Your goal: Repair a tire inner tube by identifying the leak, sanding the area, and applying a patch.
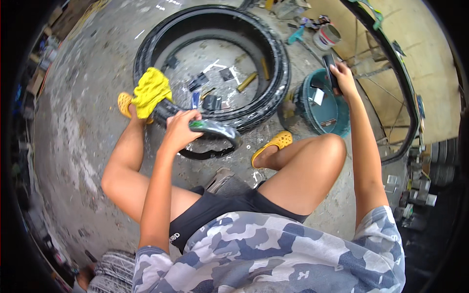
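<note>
My left hand [181, 129] is closed on a glossy, wet-looking black curved piece [225, 132], just in front of a large black ring [281, 73] that lies on the floor like a tyre. A crumpled yellow cloth [152, 90] drapes over a black part at the ring's near left. Out to the right, my right hand [343, 80] grips a dark oblong block [329, 68] above the far rim of a teal bucket [305, 110]. Small dark pieces and a white one show inside the bucket. What the block is, I cannot tell.
Dark sheets [199, 81] and yellow tube-like pieces [247, 82] lie inside the ring. Behind the bucket stand a white pail [326, 37] and a teal-handled tool [296, 35]. A black curved frame [415, 97] rises at right. My feet wear yellow clogs [281, 140].
</note>
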